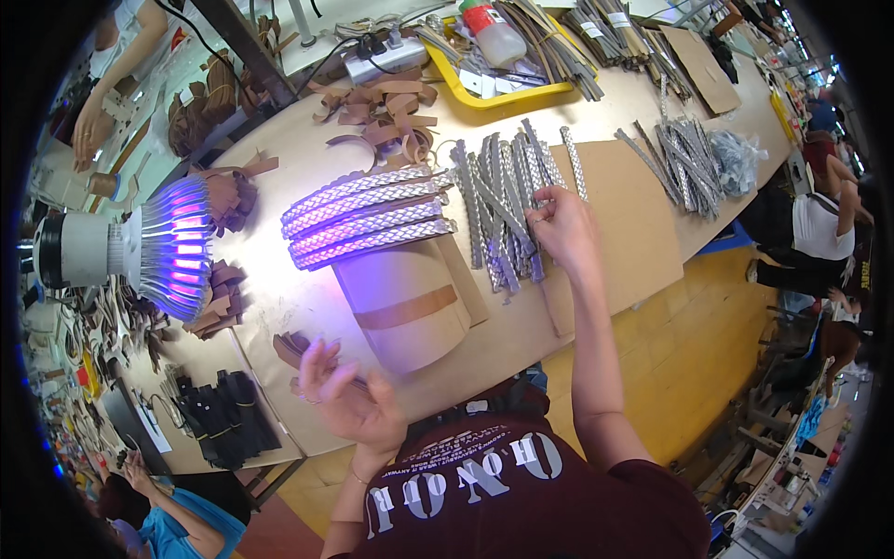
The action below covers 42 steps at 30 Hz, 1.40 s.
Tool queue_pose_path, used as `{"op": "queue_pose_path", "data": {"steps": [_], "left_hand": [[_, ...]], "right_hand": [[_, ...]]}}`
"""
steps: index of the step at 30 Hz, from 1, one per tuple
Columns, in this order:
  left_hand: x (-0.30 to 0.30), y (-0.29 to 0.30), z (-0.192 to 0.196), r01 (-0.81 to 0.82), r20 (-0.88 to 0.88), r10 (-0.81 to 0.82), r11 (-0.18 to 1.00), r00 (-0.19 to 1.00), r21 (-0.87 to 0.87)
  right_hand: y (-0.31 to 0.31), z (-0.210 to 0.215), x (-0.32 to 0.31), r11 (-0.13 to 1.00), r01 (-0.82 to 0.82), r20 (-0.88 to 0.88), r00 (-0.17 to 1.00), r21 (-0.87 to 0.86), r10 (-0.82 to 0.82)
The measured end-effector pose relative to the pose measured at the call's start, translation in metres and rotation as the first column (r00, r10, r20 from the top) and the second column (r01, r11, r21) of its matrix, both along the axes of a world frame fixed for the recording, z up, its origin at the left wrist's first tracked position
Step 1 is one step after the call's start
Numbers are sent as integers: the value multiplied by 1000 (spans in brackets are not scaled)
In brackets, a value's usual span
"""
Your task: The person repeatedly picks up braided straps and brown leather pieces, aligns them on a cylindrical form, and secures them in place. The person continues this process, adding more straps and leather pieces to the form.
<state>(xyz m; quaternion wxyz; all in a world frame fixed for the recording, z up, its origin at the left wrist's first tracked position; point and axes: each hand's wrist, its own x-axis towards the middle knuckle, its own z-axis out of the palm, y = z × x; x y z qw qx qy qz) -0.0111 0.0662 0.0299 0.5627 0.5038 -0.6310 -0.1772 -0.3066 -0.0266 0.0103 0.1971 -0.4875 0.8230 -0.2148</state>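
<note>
Where the brown paper-covered worktable bends toward the far edge, a shallow yellow plastic tray with a clear squeeze bottle capped in red lying in it beside dark strips and small white tags. Behind the tray, bundles of dark flat strips banded with small white paper labels, and to their right a plain brown cardboard sheet. Near the tray's left end, a white power strip with black plugs, then a loose heap of curled tan leather strips.

At mid-table, four silver braided bands laid side by side under violet light from a white-bodied lamp with glowing purple ribs, resting on a rounded brown cardboard form with a darker band across it. Just beside them, a fanned pile of grey metallic braided strips, the spot of the work in hand. Right hand reaching over that pile, fingers curled and pinching the end of one strip at its right side. Left hand raised near the table's near edge, palm up, fingers loosely spread, holding nothing visible, close above small brown leather scraps.

Further right, another heap of grey braided strips beside a crumpled clear plastic bag. At lower left, a stack of black strap pieces
</note>
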Motion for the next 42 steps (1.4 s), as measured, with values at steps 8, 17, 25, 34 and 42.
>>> {"op": "queue_pose_path", "data": {"steps": [8,17,25,34,42], "left_hand": [[4,-17,40,495,-324,-420,847,848,196],[12,-78,55,616,-884,-20,726,466,308],[31,-95,38,610,-849,-108,743,517,277],[55,-110,40,490,-636,-140,766,759,416],[40,-75,28,687,-833,-147,650,534,326]], "right_hand": [[36,82,18,866,-128,10,988,-484,152],[9,132,127,113,-993,-891,84,-37,447],[-17,136,145,533,-812,-115,568,-237,815],[-48,120,154,948,-130,833,453,-290,317],[-9,97,160,895,94,811,471,-436,345]]}}
